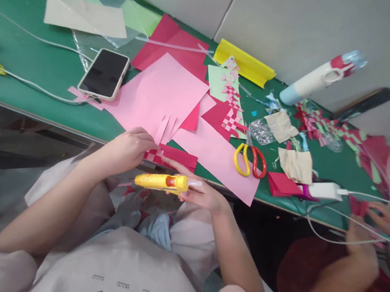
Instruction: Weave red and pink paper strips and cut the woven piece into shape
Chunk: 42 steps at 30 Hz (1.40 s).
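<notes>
"Where's the yellow glue gun [159, 181]?"
"Gripped in the right hand [204, 194], just off the near edge of the bench [40, 61]."
"And the left hand [131, 149]?"
"Fingers bunched at the left end of the red strips [182, 157]; whether they're pinching, I can't tell."

A green table [12, 51] bears pink paper [166, 93], a bottle [311, 82], perhaps sequins [262, 131].

Holds yellow glue gun [161, 181] in right hand [202, 194], before front edge of green table [33, 58]. Extends that index finger onto red paper strips [184, 159]. Grips the same strips with left hand [131, 150]. Has large pink sheet [165, 88] just beyond, phone [105, 73] to its left, scissors [249, 145] to its right. At far right, includes co-worker's hand [384, 221] near white cable [355, 217].
</notes>
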### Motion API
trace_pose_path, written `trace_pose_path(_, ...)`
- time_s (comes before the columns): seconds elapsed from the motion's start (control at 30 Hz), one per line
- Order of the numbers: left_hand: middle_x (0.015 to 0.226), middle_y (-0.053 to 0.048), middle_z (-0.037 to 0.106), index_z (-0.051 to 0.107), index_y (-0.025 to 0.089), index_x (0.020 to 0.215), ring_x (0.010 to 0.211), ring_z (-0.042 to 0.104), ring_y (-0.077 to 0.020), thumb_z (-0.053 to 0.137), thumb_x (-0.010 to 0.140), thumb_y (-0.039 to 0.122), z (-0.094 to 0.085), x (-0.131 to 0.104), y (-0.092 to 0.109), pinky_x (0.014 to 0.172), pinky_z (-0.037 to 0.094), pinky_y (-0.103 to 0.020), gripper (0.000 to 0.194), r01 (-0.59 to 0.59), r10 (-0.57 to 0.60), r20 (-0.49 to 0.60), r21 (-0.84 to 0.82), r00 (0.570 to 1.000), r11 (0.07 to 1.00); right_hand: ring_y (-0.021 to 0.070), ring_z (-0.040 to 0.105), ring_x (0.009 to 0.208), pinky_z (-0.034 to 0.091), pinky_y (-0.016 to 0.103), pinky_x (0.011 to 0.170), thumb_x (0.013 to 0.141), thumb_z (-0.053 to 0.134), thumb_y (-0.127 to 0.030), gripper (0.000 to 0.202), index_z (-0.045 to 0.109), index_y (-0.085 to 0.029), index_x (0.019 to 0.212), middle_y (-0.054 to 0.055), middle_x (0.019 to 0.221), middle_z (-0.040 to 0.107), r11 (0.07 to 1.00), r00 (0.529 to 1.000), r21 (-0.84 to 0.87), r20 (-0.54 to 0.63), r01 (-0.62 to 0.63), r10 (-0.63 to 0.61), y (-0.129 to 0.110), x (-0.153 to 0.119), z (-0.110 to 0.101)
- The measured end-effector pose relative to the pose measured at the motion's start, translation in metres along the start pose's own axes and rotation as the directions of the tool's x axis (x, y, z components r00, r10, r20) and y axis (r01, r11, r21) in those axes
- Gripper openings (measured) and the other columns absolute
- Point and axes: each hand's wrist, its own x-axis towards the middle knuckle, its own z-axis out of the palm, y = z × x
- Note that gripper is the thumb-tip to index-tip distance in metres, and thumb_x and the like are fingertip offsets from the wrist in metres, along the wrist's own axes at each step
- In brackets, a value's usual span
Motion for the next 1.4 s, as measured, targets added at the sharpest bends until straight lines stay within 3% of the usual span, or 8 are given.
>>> trace_pose_path(0.1, 0.097, -0.008, 0.07, 0.071, 0.016, 0.1, 0.097, 0.058, -0.0234, 0.037, 0.074, 0.002, -0.005, -0.006, 0.004, 0.089, 0.049, -0.039, 0.044, 0.045, -0.044, -0.083, 0.009, 0.996, 0.999, 0.0179, 0.056, 0.089, 0.049, 0.026, 0.063, 0.087, 0.052, -0.058, 0.049, 0.061, -0.016, 0.112, 0.014, 0.124, 0.053, 0.999, 1.0, 0.051, 0.013, 0.014, -0.014, -0.006, -0.01, -0.002)
trace_pose_path(0.23, 0.097, -0.008, 0.067, 0.068, 0.018, 0.094, 0.092, 0.06, -0.0221, 0.04, 0.078, 0.01, -0.008, -0.028, 0.02, 0.083, 0.049, -0.035, 0.033, 0.257, -0.24, -0.229, 0.049, 0.943, 0.965, 0.0189, 0.057, 0.09, 0.047, 0.025, 0.062, 0.084, 0.058, -0.054, 0.055, 0.054, -0.019, 0.125, 0.013, 0.117, 0.056, 0.987, 0.998, 0.15, -0.017, -0.058, 0.061, -0.014, -0.027, -0.004)
trace_pose_path(0.3, 0.091, -0.006, 0.067, 0.066, 0.018, 0.093, 0.083, 0.062, -0.02, 0.044, 0.079, 0.016, -0.002, -0.041, 0.03, 0.073, 0.049, -0.03, 0.026, 0.39, -0.378, -0.201, 0.026, 0.904, 0.92, 0.0161, 0.056, 0.079, 0.045, 0.024, 0.058, 0.082, 0.061, -0.052, 0.06, 0.049, -0.019, 0.131, 0.012, 0.113, 0.059, 0.969, 0.995, 0.232, -0.037, -0.08, 0.09, -0.012, -0.033, -0.005)
trace_pose_path(0.5, 0.075, 0.0, 0.069, 0.067, 0.022, 0.086, 0.063, 0.062, -0.015, 0.052, 0.081, 0.033, 0.048, -0.065, 0.052, 0.058, 0.043, -0.024, 0.019, 0.623, -0.627, 0.033, -0.165, 0.778, 0.764, 0.0134, 0.05, 0.058, 0.046, 0.034, 0.063, 0.085, 0.055, -0.054, 0.046, 0.062, -0.012, 0.103, 0.007, 0.081, 0.06, 0.898, 0.983, 0.421, -0.177, 0.127, -0.056, 0.009, -0.026, -0.008)
trace_pose_path(0.63, 0.071, 0.0, 0.071, 0.069, 0.022, 0.086, 0.062, 0.063, -0.0152, 0.051, 0.084, 0.036, 0.082, -0.067, 0.062, 0.057, 0.043, -0.024, 0.023, 0.694, -0.714, 0.025, -0.261, 0.7, 0.671, 0.0169, 0.052, 0.059, 0.047, 0.037, 0.066, 0.085, 0.05, -0.062, 0.054, 0.062, -0.012, 0.102, 0.003, 0.065, 0.055, 0.914, 0.987, 0.396, -0.157, 0.093, -0.033, 0.005, -0.005, -0.013)
trace_pose_path(0.77, 0.069, -0.001, 0.071, 0.07, 0.021, 0.094, 0.062, 0.064, -0.0149, 0.05, 0.087, 0.042, 0.095, -0.063, 0.071, 0.058, 0.043, -0.024, 0.029, 0.699, -0.741, -0.044, -0.297, 0.67, 0.65, 0.0151, 0.05, 0.055, 0.049, 0.036, 0.068, 0.088, 0.046, -0.062, 0.055, 0.06, -0.012, 0.106, 0.001, 0.062, 0.055, 0.93, 0.987, 0.362, -0.162, 0.063, -0.004, -0.003, 0.01, -0.013)
trace_pose_path(1.13, 0.074, -0.003, 0.072, 0.071, 0.022, 0.096, 0.067, 0.066, -0.0161, 0.053, 0.087, 0.049, 0.086, -0.041, 0.072, 0.059, 0.042, -0.024, 0.034, 0.672, -0.701, -0.24, -0.202, 0.671, 0.712, 0.0157, 0.057, 0.059, 0.05, 0.035, 0.072, 0.089, 0.046, -0.061, 0.053, 0.059, -0.012, 0.103, -0.002, 0.057, 0.055, 0.928, 0.992, 0.37, -0.123, 0.032, 0.015, 0.004, 0.023, -0.008)
trace_pose_path(1.4, 0.065, -0.002, 0.069, 0.073, 0.023, 0.091, 0.061, 0.064, -0.0181, 0.054, 0.084, 0.054, 0.081, -0.028, 0.069, 0.056, 0.038, -0.027, 0.037, 0.742, -0.753, -0.237, -0.152, 0.614, 0.653, 0.015, 0.058, 0.059, 0.048, 0.033, 0.07, 0.089, 0.046, -0.063, 0.055, 0.059, -0.011, 0.103, -0.002, 0.057, 0.055, 0.931, 0.994, 0.365, -0.103, 0.015, 0.024, 0.007, 0.023, -0.011)
